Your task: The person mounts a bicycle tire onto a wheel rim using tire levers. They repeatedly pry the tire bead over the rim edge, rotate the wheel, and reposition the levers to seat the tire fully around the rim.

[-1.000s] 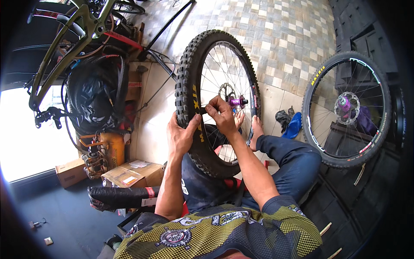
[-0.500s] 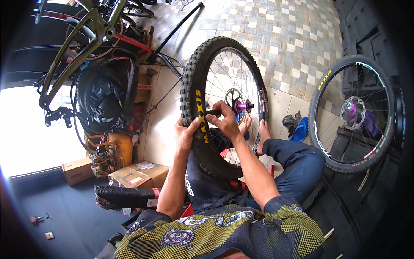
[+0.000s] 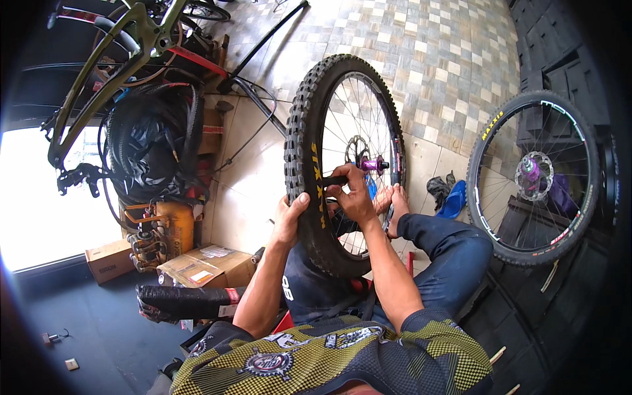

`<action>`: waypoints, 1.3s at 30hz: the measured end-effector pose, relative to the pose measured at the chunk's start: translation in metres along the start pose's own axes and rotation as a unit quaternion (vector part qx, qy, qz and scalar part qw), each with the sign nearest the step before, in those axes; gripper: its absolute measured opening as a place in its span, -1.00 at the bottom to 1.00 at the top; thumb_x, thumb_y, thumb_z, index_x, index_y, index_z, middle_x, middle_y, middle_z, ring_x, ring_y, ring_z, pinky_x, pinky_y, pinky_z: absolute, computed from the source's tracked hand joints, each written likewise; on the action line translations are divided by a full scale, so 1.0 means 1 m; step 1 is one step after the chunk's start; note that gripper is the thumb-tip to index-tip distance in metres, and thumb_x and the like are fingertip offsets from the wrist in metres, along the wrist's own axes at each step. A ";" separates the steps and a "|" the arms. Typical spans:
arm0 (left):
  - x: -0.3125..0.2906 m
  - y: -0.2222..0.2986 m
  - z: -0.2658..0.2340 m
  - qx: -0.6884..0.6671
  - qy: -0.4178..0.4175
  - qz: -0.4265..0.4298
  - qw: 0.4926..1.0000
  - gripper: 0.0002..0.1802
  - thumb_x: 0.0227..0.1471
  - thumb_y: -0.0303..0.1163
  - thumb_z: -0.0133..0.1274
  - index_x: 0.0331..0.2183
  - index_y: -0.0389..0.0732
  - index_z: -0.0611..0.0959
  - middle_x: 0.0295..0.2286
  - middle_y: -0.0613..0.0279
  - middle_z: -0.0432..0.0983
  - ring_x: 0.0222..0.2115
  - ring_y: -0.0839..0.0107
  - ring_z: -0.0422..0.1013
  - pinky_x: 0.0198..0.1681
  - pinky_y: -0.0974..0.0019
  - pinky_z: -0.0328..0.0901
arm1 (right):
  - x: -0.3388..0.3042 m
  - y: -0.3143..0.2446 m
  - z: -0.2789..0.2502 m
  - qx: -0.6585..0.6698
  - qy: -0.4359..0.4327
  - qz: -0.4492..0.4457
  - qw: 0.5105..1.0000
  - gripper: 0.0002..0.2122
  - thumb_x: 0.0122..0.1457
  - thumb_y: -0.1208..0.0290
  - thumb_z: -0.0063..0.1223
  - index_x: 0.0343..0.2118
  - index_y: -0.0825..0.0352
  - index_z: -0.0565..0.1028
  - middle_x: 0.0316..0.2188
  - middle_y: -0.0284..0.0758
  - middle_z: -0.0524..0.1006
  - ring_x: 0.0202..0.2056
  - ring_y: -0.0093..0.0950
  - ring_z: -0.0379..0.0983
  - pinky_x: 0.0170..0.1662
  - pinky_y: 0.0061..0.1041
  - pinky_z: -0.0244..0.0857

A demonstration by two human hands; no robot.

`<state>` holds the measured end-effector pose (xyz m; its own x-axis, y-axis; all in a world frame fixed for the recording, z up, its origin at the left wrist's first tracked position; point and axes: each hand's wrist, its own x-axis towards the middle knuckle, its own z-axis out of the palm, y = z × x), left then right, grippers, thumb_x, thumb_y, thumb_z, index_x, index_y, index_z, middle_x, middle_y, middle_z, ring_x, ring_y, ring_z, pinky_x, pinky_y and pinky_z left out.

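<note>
A bicycle wheel with a black knobby tyre (image 3: 303,158) stands upright between my legs, its yellow-lettered sidewall facing right. My left hand (image 3: 287,222) is closed round the tyre's near left edge, thumb on the sidewall and fingers mostly hidden behind the tread. Pinched in my right hand (image 3: 357,199) is a short black bar (image 3: 336,180), its far end against the tyre's inner edge by the rim; whether it goes under the edge cannot be seen. Beyond that hand are the wheel's purple hub (image 3: 372,165) and its brake disc (image 3: 356,150).
A second wheel (image 3: 475,164) leans against dark panelling at right, near blue footwear (image 3: 453,201). To the left are an olive bike frame (image 3: 99,92), bundled tyres (image 3: 151,141), an orange compressor-like machine (image 3: 174,227) and a cardboard box (image 3: 207,264). Tiled floor (image 3: 454,79) lies ahead.
The wheel has turned, showing more tread, and its yellow lettering has shifted downward. Both hands sit a little lower in the picture, still at the tyre. The whole view has shifted slightly.
</note>
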<state>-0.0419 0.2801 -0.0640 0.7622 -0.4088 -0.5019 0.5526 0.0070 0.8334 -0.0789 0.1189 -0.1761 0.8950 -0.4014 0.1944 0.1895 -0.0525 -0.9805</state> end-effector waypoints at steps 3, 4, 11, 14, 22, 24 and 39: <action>0.001 -0.007 -0.012 0.021 -0.019 -0.020 0.999 -0.12 0.15 0.26 0.18 0.02 -0.47 0.55 -0.29 -0.15 0.68 -0.38 0.21 0.66 -0.29 0.23 0.58 | -0.001 -0.005 0.001 0.022 -0.010 -0.001 1.000 -0.68 0.24 0.17 0.32 -0.16 0.30 0.50 -0.31 -0.33 0.52 -0.17 -0.36 0.42 -0.01 -0.37 0.26; 0.003 -0.009 -0.016 0.034 -0.026 -0.026 0.999 -0.09 0.13 0.31 0.18 0.00 -0.48 0.56 -0.32 -0.14 0.68 -0.40 0.23 0.66 -0.30 0.25 0.58 | -0.002 -0.004 0.000 0.022 -0.010 -0.007 1.000 -0.68 0.25 0.16 0.30 -0.16 0.31 0.50 -0.30 -0.33 0.53 -0.17 -0.36 0.42 -0.01 -0.37 0.26; 0.023 -0.024 -0.010 -0.067 -0.006 -0.032 0.997 -0.26 -0.02 0.15 0.41 -0.14 -0.36 0.64 -0.42 0.10 0.67 -0.51 0.28 0.64 -0.45 0.27 0.57 | 0.007 -0.002 -0.009 -0.008 -0.020 -0.059 0.998 -0.76 0.25 0.26 0.26 -0.17 0.31 0.55 -0.27 -0.33 0.63 -0.20 -0.31 0.48 0.01 -0.29 0.27; 0.026 -0.023 -0.005 -0.074 -0.019 -0.031 0.997 -0.27 -0.09 0.13 0.46 -0.17 -0.34 0.66 -0.46 0.13 0.66 -0.52 0.29 0.64 -0.44 0.29 0.57 | 0.006 -0.006 -0.008 -0.039 0.013 -0.043 0.998 -0.71 0.23 0.18 0.28 -0.17 0.31 0.56 -0.29 -0.30 0.61 -0.18 -0.28 0.47 -0.01 -0.28 0.28; 0.027 -0.033 -0.008 -0.041 -0.025 -0.032 0.998 -0.26 -0.10 0.03 0.51 -0.05 -0.32 0.68 -0.21 0.27 0.68 -0.22 0.48 0.57 -0.07 0.32 0.46 | 0.002 0.016 0.009 -0.019 0.111 -0.062 0.992 -0.57 0.26 -0.09 0.20 -0.27 0.26 0.52 -0.41 -0.34 0.57 -0.35 -0.31 0.46 -0.15 -0.27 0.26; 0.025 -0.021 0.003 -0.060 -0.027 -0.053 0.996 -0.27 -0.09 -0.04 0.53 -0.01 -0.32 0.66 -0.15 0.28 0.67 -0.17 0.48 0.56 -0.02 0.31 0.44 | -0.002 0.025 0.009 -0.016 0.123 -0.072 0.990 -0.57 0.25 -0.09 0.22 -0.23 0.25 0.49 -0.43 -0.35 0.53 -0.37 -0.29 0.43 -0.12 -0.23 0.25; 0.051 -0.002 0.047 0.026 -0.133 -0.015 0.991 -0.14 -0.08 -0.30 0.54 0.16 -0.43 0.48 -0.16 0.13 0.71 -0.15 0.47 0.60 0.00 0.35 0.44 | -0.004 0.040 -0.008 -0.049 0.180 -0.005 0.982 -0.64 0.24 0.06 0.22 -0.19 0.29 0.47 -0.31 -0.32 0.50 -0.28 -0.36 0.40 -0.01 -0.25 0.27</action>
<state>-0.0203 0.2166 -0.0804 0.6260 -0.6345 -0.4533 0.5496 -0.0534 0.8337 -0.0778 0.1112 -0.2159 0.6893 -0.6966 0.1987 0.1423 -0.1387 -0.9800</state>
